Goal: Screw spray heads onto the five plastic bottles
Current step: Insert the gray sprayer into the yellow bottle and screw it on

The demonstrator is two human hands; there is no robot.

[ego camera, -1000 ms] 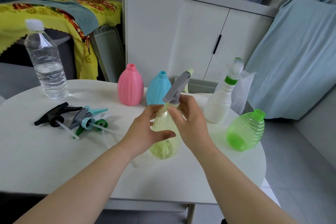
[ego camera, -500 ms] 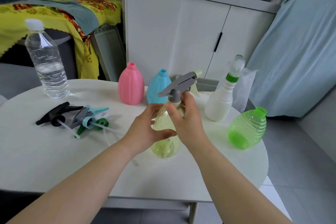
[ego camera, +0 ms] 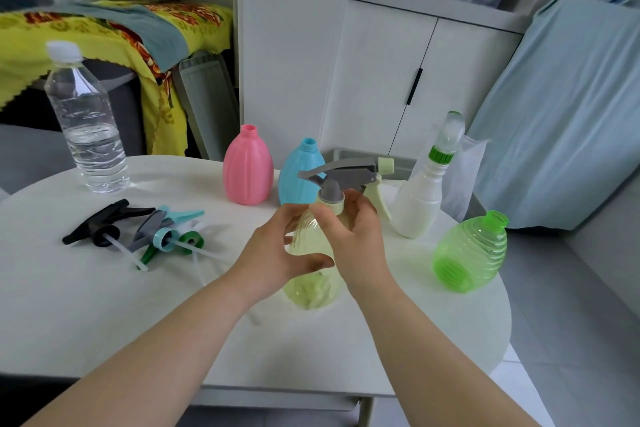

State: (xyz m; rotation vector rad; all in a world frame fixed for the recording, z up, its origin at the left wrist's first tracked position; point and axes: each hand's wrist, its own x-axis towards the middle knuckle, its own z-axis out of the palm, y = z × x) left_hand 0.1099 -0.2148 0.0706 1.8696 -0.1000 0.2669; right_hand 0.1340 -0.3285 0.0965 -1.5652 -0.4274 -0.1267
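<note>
A pale yellow bottle (ego camera: 311, 284) stands at the middle of the white table (ego camera: 86, 315). My left hand (ego camera: 273, 256) grips its body. A grey spray head (ego camera: 346, 177) sits on its neck, nozzle pointing right, and my right hand (ego camera: 356, 236) pinches its collar. Behind stand a pink bottle (ego camera: 247, 166) and a blue bottle (ego camera: 298, 170), both with bare necks. A green ribbed bottle (ego camera: 471, 253) leans at the right, neck bare. At the left lies a pile of loose spray heads (ego camera: 138, 229) in black, grey, teal and green.
A white bottle with a green-ringed clear cap (ego camera: 426, 191) stands at the back right. A clear water bottle (ego camera: 86, 125) stands at the back left. The table's right edge curves close to the green bottle. A white cupboard (ego camera: 398, 87) is behind.
The grey spray head has turned on the yellow bottle's neck: its nozzle swung from pointing away and up to pointing right. My right hand's fingers shifted round the collar.
</note>
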